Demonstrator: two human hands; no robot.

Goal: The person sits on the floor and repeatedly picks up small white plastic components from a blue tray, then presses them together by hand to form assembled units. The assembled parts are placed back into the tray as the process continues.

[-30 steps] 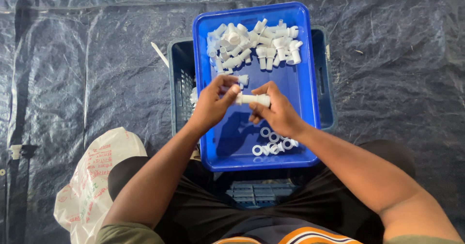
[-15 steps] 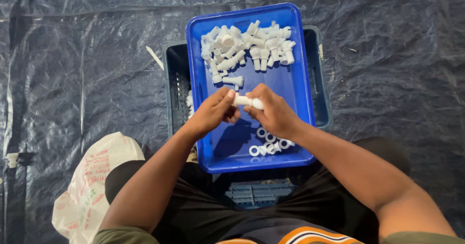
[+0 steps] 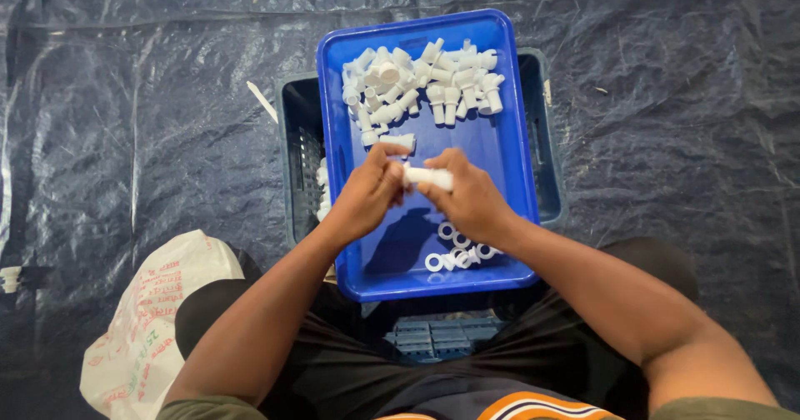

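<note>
Above the blue tray (image 3: 508, 149), left hand (image 3: 362, 199) and right hand (image 3: 471, 203) each grip one white fitting (image 3: 429, 177), now lowered nearer; fitting pile (image 3: 417, 87) far, rings (image 3: 458, 249) near.

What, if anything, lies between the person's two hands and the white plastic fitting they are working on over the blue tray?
Nothing visible does. The left hand and the right hand both grip the white fitting directly, above a bare part of the blue tray.
</note>
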